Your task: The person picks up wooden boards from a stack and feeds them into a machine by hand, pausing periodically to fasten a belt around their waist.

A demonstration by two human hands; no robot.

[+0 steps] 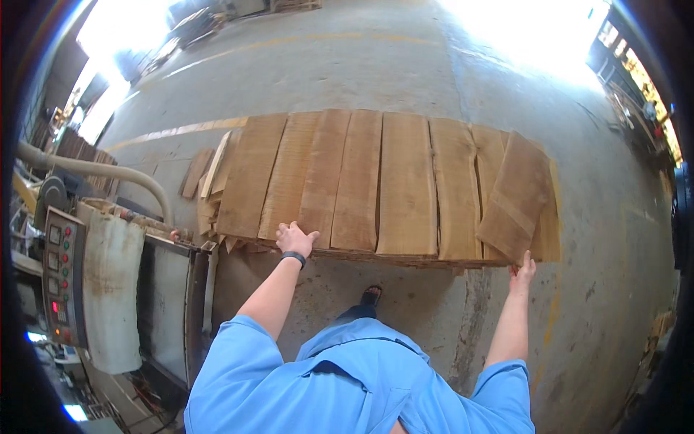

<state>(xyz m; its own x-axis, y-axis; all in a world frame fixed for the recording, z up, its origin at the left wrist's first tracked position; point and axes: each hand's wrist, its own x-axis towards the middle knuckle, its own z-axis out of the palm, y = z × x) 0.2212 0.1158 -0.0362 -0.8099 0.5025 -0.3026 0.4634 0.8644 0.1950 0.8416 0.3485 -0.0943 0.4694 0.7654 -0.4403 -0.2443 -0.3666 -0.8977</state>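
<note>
Left hand lies flat, fingers spread, on the veneer stack's near edge at 9 o'clock; right hand, grip pinching the tilted veneer sheet's corner at 3 o'clock; bare concrete floor beyond.

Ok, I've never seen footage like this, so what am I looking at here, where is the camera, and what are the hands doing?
The camera sits on a person's head and looks down, so the blue shirt and both forearms rise from the lower edge; the fisheye lens bends straight lines. No robot is here, only two bare hands. In front lies a stack of thin wood veneer sheets on the concrete floor. The left hand, with a dark wristband, rests flat on the stack's near edge. The right hand grips the near corner of a tilted veneer sheet lying askew on top. A machine with a control panel stands at the left.
</note>
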